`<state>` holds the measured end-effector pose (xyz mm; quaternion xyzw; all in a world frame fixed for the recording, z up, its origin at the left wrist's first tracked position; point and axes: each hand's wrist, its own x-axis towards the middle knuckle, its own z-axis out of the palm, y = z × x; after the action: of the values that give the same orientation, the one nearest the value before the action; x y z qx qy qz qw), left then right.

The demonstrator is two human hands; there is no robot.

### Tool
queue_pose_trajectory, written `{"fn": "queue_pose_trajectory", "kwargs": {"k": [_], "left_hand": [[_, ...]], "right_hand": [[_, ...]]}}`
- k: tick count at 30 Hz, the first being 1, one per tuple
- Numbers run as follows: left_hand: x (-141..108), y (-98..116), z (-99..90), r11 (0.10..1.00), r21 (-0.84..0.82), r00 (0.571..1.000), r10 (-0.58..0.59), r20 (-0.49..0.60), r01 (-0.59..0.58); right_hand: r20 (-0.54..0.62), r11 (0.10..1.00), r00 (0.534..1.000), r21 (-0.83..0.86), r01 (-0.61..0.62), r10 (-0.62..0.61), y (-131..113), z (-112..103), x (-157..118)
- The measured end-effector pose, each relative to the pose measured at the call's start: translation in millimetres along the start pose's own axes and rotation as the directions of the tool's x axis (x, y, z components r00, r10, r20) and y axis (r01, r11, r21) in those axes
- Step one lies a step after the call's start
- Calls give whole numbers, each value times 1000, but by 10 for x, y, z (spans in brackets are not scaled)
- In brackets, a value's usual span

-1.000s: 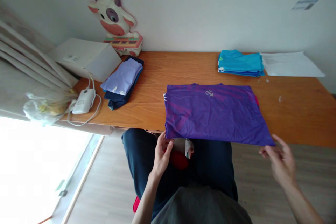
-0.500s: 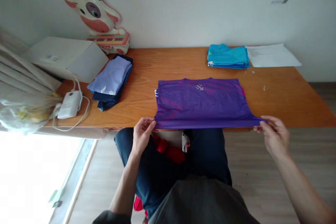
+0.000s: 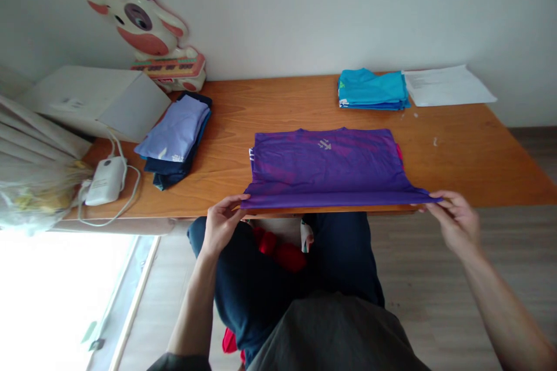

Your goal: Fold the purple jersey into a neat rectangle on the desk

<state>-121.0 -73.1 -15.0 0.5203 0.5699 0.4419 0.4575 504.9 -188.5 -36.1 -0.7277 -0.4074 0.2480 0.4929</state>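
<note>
A purple shirt [image 3: 322, 165] with a small grey arrow print lies spread on the wooden table, its near edge pulled straight along the table's front. My left hand [image 3: 223, 221] pinches the near left corner between thumb and fingers. At the other end, my right hand [image 3: 456, 219] grips the near right corner, which is drawn out to a point. Between my hands the near edge is taut, with a folded band along it. A bit of red cloth shows past the shirt's right side, and white-marked cloth past its left.
Folded clothes [image 3: 176, 127], lavender on top, lie on the left by a white box [image 3: 96, 98] and a white plug adapter [image 3: 105, 179] with cable. A cow-shaped toy keyboard [image 3: 169, 72] leans at the back. Folded blue clothes [image 3: 373, 90] and white paper [image 3: 448, 86] lie at back right.
My left hand has moved slightly outward to the left, stretching the shirt's near edge wider and tighter. The right hand keeps its grip. The whole view has shifted a little.
</note>
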Motion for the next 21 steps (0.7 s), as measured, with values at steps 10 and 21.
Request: {"fn": "queue_pose_trajectory", "kwargs": {"k": [10, 21], "left_hand": [[-97, -116, -292, 988, 154, 979, 39, -200, -8], [-407, -374, -938, 979, 186, 920, -2, -392, 81]], "right_hand": [[162, 999, 986, 5, 49, -49, -230, 273, 54], [285, 989, 952, 126, 79, -112, -450, 981, 48]]}}
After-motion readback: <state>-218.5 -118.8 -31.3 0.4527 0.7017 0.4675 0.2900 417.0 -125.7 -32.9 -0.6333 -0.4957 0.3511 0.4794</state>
